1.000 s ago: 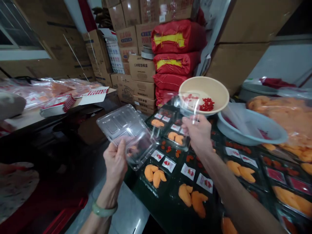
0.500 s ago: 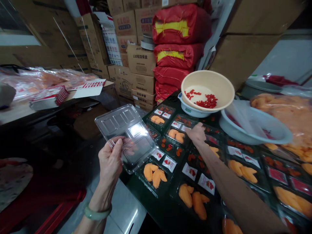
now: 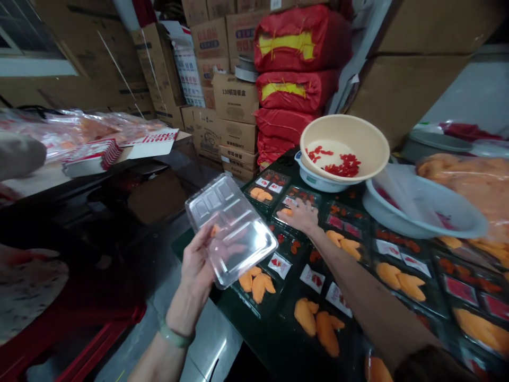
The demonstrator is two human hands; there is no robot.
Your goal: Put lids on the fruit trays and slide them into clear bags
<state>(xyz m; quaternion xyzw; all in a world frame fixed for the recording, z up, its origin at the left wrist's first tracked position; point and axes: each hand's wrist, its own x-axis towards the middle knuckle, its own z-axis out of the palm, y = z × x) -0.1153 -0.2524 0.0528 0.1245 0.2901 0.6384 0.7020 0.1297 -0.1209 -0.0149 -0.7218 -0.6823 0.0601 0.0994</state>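
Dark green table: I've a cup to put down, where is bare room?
The dark green table has a bare strip along its near edge, below the shallow plastic tray of orange slices nearest the left hand. A smaller patch seems free left of the cream plastic basin. The right side is crowded: trays nearly touch, up to the pale blue plastic basin.

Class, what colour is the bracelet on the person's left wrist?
Pale green: the bracelet shows best in the head view, slightly blurred.
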